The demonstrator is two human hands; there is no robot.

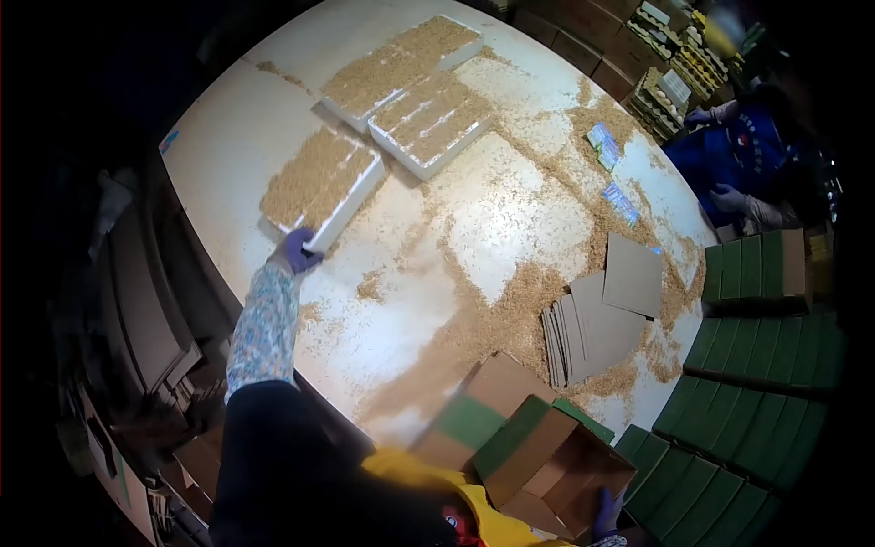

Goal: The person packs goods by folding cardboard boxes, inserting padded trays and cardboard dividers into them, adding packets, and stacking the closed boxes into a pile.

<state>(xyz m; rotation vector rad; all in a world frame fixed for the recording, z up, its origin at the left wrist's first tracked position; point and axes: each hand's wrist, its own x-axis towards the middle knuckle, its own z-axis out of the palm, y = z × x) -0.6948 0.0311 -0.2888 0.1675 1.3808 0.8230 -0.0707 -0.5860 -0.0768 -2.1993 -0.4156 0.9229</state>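
My left hand (pixel 299 252), in a purple glove, grips the near corner of a white foam tray (pixel 351 202) filled with sawdust-like material. Two more filled trays stand just beyond it: one foam tray (pixel 442 162) to the right and a longer foam tray (pixel 463 56) behind. At the lower right, my right hand (pixel 605 513), also gloved, holds the side of an open brown and green cardboard box (pixel 519 444). Its fingers are partly hidden. The box is tilted, with its inside showing and its flaps spread.
Grey cardboard sheets (pixel 602 333) lie fanned on the sawdust-strewn white table (pixel 365 356). Printed packets (pixel 602 146) lie farther back. Green boxes (pixel 756 365) are stacked along the right edge. A person in blue (pixel 743 155) stands there, near egg trays (pixel 661 100).
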